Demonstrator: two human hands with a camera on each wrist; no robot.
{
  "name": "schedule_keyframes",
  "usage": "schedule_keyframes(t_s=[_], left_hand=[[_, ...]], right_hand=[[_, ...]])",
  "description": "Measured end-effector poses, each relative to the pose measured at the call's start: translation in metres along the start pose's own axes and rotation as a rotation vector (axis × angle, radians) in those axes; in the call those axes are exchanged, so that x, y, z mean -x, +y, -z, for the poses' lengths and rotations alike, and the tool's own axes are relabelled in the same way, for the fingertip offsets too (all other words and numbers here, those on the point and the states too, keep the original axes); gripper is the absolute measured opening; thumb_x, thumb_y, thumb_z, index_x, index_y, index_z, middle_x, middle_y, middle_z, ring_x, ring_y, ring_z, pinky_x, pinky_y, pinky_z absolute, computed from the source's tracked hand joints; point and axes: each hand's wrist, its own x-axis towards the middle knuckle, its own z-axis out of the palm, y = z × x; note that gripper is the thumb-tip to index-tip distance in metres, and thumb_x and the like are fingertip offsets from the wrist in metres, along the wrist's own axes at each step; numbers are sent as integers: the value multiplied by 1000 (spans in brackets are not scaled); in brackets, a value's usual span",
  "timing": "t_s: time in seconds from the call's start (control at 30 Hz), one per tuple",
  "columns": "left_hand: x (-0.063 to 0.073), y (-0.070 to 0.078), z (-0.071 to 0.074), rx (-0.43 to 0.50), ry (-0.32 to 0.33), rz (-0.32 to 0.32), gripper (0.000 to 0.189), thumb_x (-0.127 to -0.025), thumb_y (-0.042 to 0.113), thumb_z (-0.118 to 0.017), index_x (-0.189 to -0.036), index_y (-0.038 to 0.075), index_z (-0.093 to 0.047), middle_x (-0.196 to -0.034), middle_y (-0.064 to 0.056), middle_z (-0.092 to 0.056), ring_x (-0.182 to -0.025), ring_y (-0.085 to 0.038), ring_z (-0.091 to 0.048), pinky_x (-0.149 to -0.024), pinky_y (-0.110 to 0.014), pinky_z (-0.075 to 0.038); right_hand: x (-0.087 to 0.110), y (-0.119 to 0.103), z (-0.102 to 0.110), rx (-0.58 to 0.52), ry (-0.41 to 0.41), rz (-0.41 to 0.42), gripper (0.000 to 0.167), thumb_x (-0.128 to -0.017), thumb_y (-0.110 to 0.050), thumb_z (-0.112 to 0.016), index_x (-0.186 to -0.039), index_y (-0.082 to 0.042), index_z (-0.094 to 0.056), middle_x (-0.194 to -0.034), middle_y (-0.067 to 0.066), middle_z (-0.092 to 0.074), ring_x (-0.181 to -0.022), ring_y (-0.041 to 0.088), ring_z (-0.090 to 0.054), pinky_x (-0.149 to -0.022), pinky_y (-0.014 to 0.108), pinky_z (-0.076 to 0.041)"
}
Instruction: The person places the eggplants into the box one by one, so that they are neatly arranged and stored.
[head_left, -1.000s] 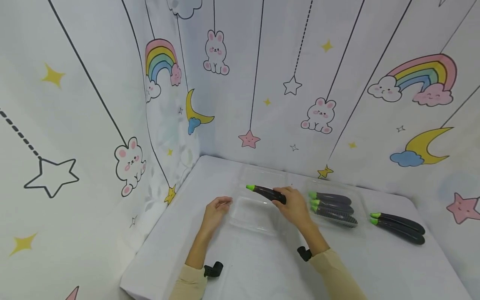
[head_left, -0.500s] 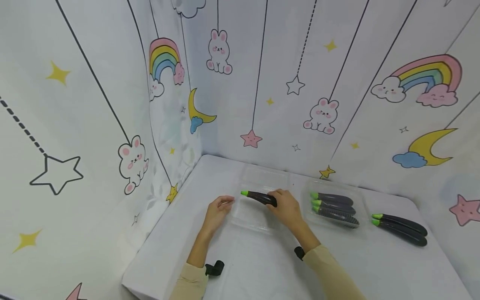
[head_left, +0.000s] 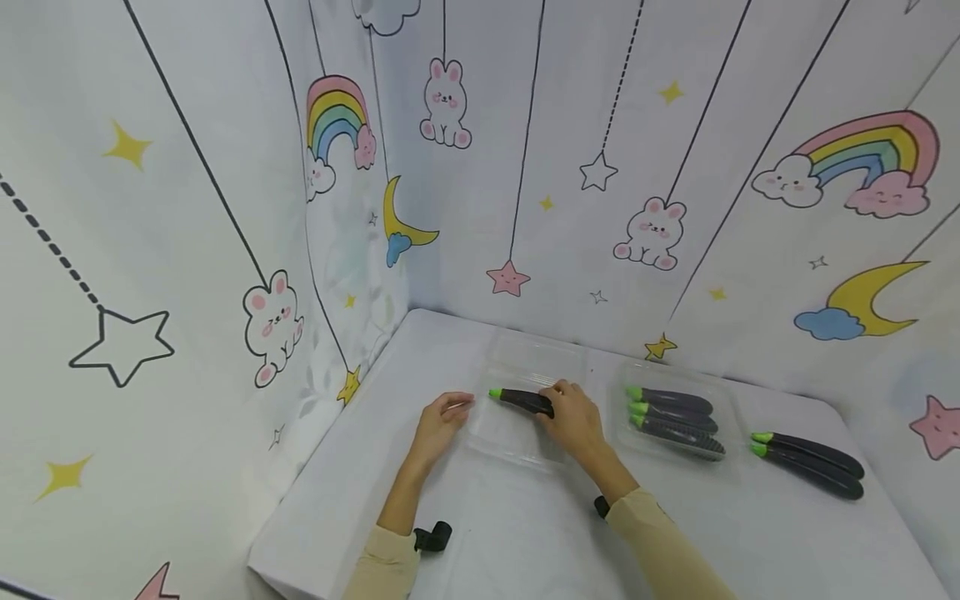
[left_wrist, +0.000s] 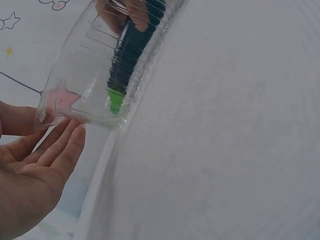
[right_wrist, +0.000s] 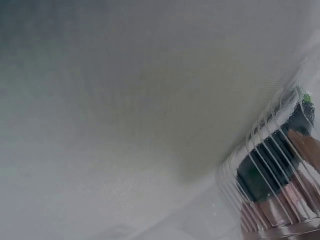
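My right hand (head_left: 573, 421) grips a dark eggplant (head_left: 519, 400) by its thick end, its bright green stem pointing left. The eggplant is down inside a clear plastic clamshell box (head_left: 517, 450). Through the box's ribbed wall, the right wrist view shows the eggplant (right_wrist: 267, 172) with fingers round it. At the box's left end, my left hand (head_left: 441, 425) pinches the rim. In the left wrist view, the thumb of that left hand (left_wrist: 37, 175) lies at the rim's corner, the fingers beneath it. The green stem (left_wrist: 115, 100) shows through the plastic near the box's end.
Right of my right hand stands a second clear box (head_left: 630, 442) holding three eggplants (head_left: 671, 417). Two more eggplants (head_left: 806, 465) lie side by side on the white table (head_left: 525, 542) at the far right. A patterned curtain (head_left: 555, 233) hangs behind.
My right hand has moved left and down, lowering the eggplant from above the clear box into it. My left hand has stayed at the rim. The head view has shifted slightly.
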Motion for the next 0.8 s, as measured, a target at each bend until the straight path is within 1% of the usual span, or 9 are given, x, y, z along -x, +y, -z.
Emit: schedule_keyframes(t_s=[0.1, 0.23, 0.4, 0.47, 0.5, 0.67, 0.7, 0.73, 0.8], left_hand=[[0, 1, 0, -5, -5, 4, 31, -102, -3, -60, -133, 1, -64, -139, -21, -64, -131, -29, -62, -104, -31, -55], [1, 1, 1, -7, -11, 5, 31, -103, -1, -61, -134, 1, -64, -139, -19, -64, -132, -30, -61, -105, -31, -54], [2, 1, 1, 3, -25, -1, 34, -102, -2, -61, -136, -2, -62, -141, -24, -61, -133, -35, -59, -106, -34, -54], [2, 1, 0, 7, -33, 4, 34, -102, -3, -60, -136, -5, -61, -141, -27, -60, -134, -39, -58, -107, -38, -53], [4, 5, -1, 7, -39, 4, 34, -101, -4, -60, -136, -7, -61, -140, -28, -60, -133, -40, -58, -107, -38, -54], [4, 6, -2, -7, -25, 4, 33, -100, -6, -61, -132, -6, -64, -137, -27, -63, -130, -38, -61, -102, -30, -55], [4, 5, -2, -7, -20, -2, 32, -100, -5, -62, -132, -4, -64, -136, -26, -64, -129, -37, -62, -101, -28, -56], [2, 1, -2, -9, -12, -5, 32, -100, -4, -62, -132, -3, -65, -136, -25, -64, -128, -35, -63, -101, -27, -56], [2, -1, -1, -12, -12, -12, 32, -100, -4, -62, -132, -3, -65, -136, -25, -64, -128, -36, -63, -101, -29, -56]], right_hand=[[-1, 2, -1, 16, 17, 10, 43, -83, -22, -90, -123, -13, -75, -116, 7, -68, -104, 28, -63, -81, 45, -60], [-1, 3, -3, 10, 25, 9, 44, -82, -20, -91, -122, -12, -75, -118, 7, -67, -104, 28, -62, -80, 44, -59], [-2, 5, -2, 23, 12, 12, 46, -80, -21, -92, -122, -12, -75, -121, 8, -67, -105, 28, -62, -78, 43, -59], [0, 6, -2, 28, 9, 9, 47, -80, -22, -93, -122, -12, -75, -121, 7, -67, -106, 28, -63, -79, 43, -59], [1, 7, -2, 26, 14, 6, 48, -79, -23, -93, -122, -12, -75, -121, 7, -67, -106, 28, -63, -79, 44, -60], [3, 7, 7, 11, 42, 10, 51, -79, -27, -94, -124, -11, -75, -121, 7, -68, -107, 29, -63, -80, 45, -60], [4, 7, 11, 3, 52, 17, 51, -78, -27, -94, -123, -11, -75, -121, 8, -68, -106, 29, -63, -80, 45, -60], [4, 7, 14, -5, 60, 27, 52, -78, -27, -94, -123, -10, -75, -121, 8, -68, -106, 29, -63, -80, 45, -60], [5, 6, 20, -21, 86, 50, 53, -77, -26, -95, -123, -9, -75, -119, 9, -68, -106, 29, -63, -78, 45, -60]])
